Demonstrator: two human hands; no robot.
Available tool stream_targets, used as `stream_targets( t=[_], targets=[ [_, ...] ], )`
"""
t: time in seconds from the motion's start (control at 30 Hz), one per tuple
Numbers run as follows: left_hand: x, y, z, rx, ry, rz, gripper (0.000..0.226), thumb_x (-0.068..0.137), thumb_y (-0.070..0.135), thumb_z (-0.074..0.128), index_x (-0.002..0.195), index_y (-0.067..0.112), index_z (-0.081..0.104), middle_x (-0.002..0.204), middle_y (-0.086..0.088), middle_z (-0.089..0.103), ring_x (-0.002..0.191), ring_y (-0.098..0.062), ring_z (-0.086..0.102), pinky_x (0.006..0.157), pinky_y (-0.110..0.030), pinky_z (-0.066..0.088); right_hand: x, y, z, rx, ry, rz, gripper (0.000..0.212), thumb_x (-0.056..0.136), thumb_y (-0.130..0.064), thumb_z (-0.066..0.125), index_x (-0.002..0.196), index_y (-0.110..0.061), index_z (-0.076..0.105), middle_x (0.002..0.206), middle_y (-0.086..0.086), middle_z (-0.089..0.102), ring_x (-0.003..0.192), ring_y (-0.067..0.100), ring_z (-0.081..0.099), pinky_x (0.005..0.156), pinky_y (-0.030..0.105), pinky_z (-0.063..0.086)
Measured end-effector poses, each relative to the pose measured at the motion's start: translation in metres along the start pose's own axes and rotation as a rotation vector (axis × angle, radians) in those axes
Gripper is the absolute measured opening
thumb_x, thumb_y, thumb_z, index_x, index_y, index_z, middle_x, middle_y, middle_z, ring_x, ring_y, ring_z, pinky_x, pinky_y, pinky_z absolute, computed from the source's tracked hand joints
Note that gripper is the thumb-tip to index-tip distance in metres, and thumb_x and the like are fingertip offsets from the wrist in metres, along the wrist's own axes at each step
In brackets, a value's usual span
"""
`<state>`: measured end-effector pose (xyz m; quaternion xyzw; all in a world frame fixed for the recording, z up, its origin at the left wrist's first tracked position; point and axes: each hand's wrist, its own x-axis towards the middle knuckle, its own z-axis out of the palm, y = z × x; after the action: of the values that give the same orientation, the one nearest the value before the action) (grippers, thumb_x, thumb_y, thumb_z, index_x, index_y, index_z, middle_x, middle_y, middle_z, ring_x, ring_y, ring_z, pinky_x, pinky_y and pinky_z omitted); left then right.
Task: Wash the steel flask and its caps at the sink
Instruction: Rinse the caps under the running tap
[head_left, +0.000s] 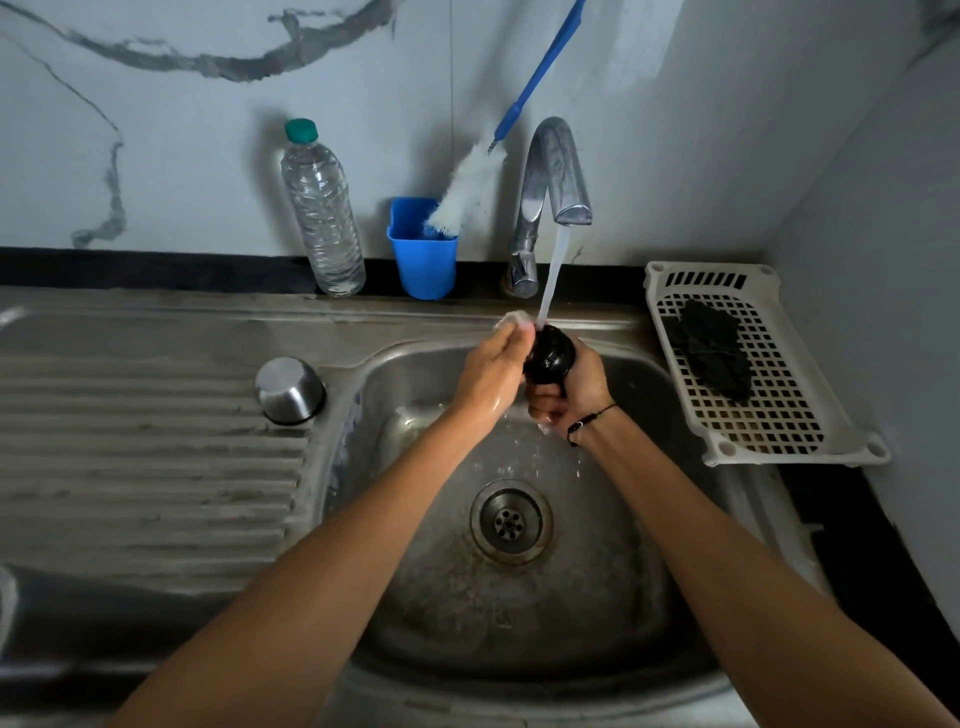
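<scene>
Over the sink basin (623, 597), my right hand (569, 392) grips a round black cap (549, 354) from below and holds it under the running water (553, 275) from the tap (550, 171). My left hand (493, 371) is against the cap's left side, its fingers curled and wet with foam at the tips. A steel cap (289, 389) stands upside down on the ribbed drainboard (145, 467) to the left. The flask body is not in view.
A clear water bottle (322, 208) and a blue cup (423, 249) holding a white bottle brush (467, 192) stand at the back wall. A white slotted tray (779, 415) with a dark scrub pad (711, 348) lies right of the basin.
</scene>
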<state>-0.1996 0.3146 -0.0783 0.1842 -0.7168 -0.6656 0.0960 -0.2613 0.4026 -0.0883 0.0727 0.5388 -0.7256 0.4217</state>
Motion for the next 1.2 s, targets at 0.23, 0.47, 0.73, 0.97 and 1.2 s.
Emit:
stream_targets(
  t=[0.23, 0.47, 0.73, 0.97, 1.2],
  targets=[
    [0.003, 0.007, -0.007, -0.009, -0.039, -0.02, 0.024, 0.103, 0.023, 0.037, 0.094, 0.031, 0.058, 0.056, 0.011, 0.043, 0.047, -0.002, 0.038, 0.048, -0.018, 0.031, 0.002, 0.004, 0.0, 0.208, -0.136, 0.041, 0.059, 0.095, -0.044, 0.017, 0.057, -0.012, 0.047, 0.033, -0.003, 0.026, 0.024, 0.01, 0.02, 0.035, 0.014, 0.015],
    [-0.01, 0.019, -0.007, -0.11, -0.061, -0.115, 0.038, 0.101, 0.014, 0.039, 0.139, 0.017, 0.044, 0.078, -0.028, 0.043, 0.042, 0.004, 0.045, 0.044, -0.012, 0.034, 0.001, -0.004, 0.009, 0.215, -0.112, 0.066, 0.062, 0.093, -0.045, 0.021, 0.049, -0.014, 0.049, 0.033, -0.003, 0.027, 0.024, 0.009, 0.021, 0.037, 0.015, 0.011],
    [-0.008, 0.016, 0.001, -0.089, 0.051, -0.139, 0.025, 0.103, 0.033, 0.034, 0.102, 0.025, 0.058, 0.062, 0.008, 0.046, 0.052, -0.004, 0.043, 0.046, -0.016, 0.035, -0.002, -0.001, 0.008, 0.058, 0.046, 0.032, 0.051, 0.096, -0.045, 0.024, 0.063, -0.015, 0.048, 0.037, -0.003, 0.03, 0.026, 0.009, 0.022, 0.035, 0.015, 0.014],
    [0.003, 0.023, 0.001, 0.496, -0.016, -0.045, 0.039, 0.101, 0.042, 0.023, 0.11, 0.014, 0.049, 0.091, -0.007, 0.06, 0.084, -0.021, 0.059, 0.078, -0.036, 0.049, 0.0, 0.0, 0.012, -0.231, 0.273, -0.157, 0.04, 0.099, -0.031, 0.028, 0.066, -0.015, 0.045, 0.036, -0.004, 0.042, 0.027, 0.007, 0.032, 0.031, 0.015, 0.02],
    [0.015, 0.033, 0.007, 0.235, -0.012, -0.376, 0.046, 0.102, 0.042, 0.017, 0.087, 0.012, 0.049, 0.061, -0.002, 0.046, 0.046, -0.013, 0.042, 0.042, -0.019, 0.034, -0.005, 0.004, 0.014, -0.699, 0.534, -0.601, 0.029, 0.098, -0.028, 0.03, 0.083, -0.013, 0.05, 0.069, -0.002, 0.05, 0.068, 0.016, 0.049, 0.066, 0.033, 0.04]
  ],
)
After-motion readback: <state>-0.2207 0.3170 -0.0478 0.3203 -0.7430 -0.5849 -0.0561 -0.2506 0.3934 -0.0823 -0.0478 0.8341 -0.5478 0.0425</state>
